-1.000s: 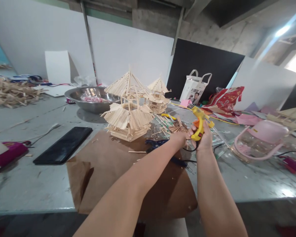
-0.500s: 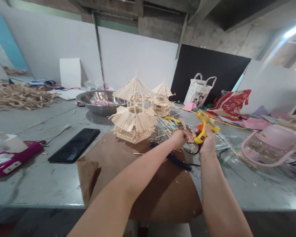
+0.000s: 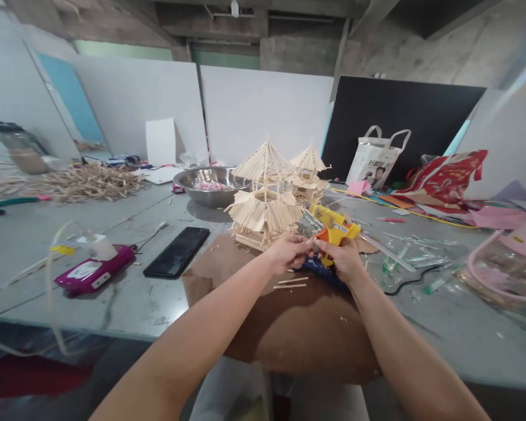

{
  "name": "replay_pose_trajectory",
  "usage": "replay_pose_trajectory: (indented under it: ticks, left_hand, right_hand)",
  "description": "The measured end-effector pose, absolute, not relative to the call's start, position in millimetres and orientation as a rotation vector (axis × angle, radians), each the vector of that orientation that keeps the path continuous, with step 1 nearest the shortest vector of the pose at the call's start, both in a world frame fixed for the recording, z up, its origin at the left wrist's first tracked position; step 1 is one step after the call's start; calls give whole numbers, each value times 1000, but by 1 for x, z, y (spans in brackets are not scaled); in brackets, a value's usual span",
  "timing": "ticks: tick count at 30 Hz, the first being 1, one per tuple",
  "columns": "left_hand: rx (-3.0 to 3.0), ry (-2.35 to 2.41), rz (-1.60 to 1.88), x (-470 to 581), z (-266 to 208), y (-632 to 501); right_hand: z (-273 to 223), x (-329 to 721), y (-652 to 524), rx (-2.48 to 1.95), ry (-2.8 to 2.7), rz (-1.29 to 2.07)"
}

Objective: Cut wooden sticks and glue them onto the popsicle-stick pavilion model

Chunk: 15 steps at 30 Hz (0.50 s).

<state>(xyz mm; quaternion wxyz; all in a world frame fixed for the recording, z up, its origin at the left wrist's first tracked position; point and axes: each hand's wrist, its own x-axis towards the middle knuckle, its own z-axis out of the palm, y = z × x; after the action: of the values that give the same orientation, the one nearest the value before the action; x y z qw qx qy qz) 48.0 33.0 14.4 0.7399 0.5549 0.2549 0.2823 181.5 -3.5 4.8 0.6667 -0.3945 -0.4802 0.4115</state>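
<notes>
My right hand [image 3: 344,259] is wrapped round a yellow hot glue gun [image 3: 335,222], and a pale glue stick [image 3: 389,252] juts out of its back end. The gun's orange front points toward my left hand [image 3: 289,252]. That hand's fingers are pinched together close to the nozzle; whatever they hold is too small to make out. Just behind them stands a two-tiered pavilion model [image 3: 265,213] built of thin wooden sticks. Loose sticks [image 3: 291,283] lie below my hands on a brown board [image 3: 298,333]. Something dark blue [image 3: 328,273] lies partly hidden under my right hand.
A smaller stick pavilion [image 3: 309,175] and a metal bowl [image 3: 210,199] stand behind. Leftward lie a black phone [image 3: 176,251], a purple power strip [image 3: 97,270] with cables and a stick pile [image 3: 99,182]. A pink-lidded clear container [image 3: 504,269] and glue sticks [image 3: 416,260] are rightward.
Both hands have come nearer to me, onto the brown board, with the glue gun still in my right hand. My left hand has left the scraps at the right. The view has turned left.
</notes>
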Motion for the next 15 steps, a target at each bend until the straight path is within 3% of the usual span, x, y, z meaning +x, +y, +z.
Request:
replay_pose_trajectory:
  ticks: [6,15]
  left_hand:
    - [1284,589,642,50,9,28]
    - [1772,1049,871,45,3,27]
  right_hand:
    - [3,178,-3,-880,-1076,926]
    - [-1,181,3,-927,-907,782]
